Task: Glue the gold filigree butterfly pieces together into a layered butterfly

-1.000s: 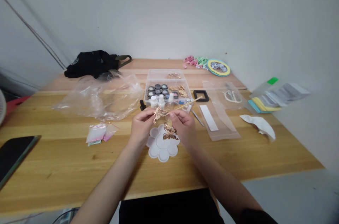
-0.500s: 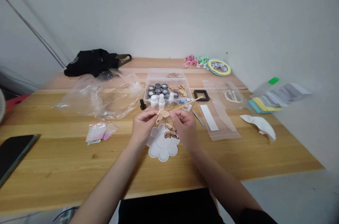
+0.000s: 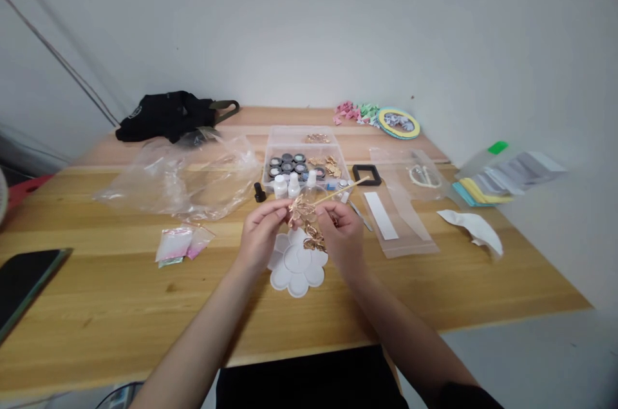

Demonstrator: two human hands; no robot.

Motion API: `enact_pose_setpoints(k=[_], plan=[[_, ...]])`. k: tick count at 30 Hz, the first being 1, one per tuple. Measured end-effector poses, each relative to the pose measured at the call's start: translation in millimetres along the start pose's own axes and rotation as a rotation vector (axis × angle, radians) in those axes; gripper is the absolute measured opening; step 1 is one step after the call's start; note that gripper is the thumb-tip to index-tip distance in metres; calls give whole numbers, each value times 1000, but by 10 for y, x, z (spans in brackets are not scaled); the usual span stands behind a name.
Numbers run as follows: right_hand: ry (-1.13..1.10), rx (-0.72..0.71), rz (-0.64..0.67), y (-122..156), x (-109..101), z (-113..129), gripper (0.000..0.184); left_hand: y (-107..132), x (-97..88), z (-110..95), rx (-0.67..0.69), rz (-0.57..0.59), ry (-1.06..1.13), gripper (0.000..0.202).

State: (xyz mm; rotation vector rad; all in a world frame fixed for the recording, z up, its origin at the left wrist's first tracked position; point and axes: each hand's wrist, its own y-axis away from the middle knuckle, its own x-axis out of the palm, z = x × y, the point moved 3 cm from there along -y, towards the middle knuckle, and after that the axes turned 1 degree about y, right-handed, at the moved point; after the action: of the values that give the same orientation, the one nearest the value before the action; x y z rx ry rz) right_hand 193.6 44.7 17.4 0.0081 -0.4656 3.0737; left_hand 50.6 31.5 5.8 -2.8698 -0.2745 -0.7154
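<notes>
Your left hand (image 3: 261,235) pinches a gold metal butterfly (image 3: 300,210) between narrowly set fingertips, and your right hand (image 3: 344,238) sits just beside it, its fingers also drawn narrow. A second gold butterfly (image 3: 314,236) has moved up against the first, just below your fingers, so their wings now nearly overlap above a white flower-shaped palette (image 3: 297,277). A thin wooden stick (image 3: 340,194) runs from between your hands toward the far right. Your fingers hide its near end, so you can't tell whether your right hand grips the stick or the lower butterfly. Beyond your fingertips stand white dropper bottles (image 3: 287,185) before a clear plastic box (image 3: 304,151).
</notes>
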Motion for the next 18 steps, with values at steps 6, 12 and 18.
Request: enact_pose_setpoints(k=[6,12,18], plan=[[49,-73,19,47,9,17,13,31,-5,14,15,19,-68,23],[77,-171,18,62,10,72,13,30,-29,19,48,-12,-114,19],[29,-92,37,61,27,14,8,33,12,-45,116,-38,-185,16]])
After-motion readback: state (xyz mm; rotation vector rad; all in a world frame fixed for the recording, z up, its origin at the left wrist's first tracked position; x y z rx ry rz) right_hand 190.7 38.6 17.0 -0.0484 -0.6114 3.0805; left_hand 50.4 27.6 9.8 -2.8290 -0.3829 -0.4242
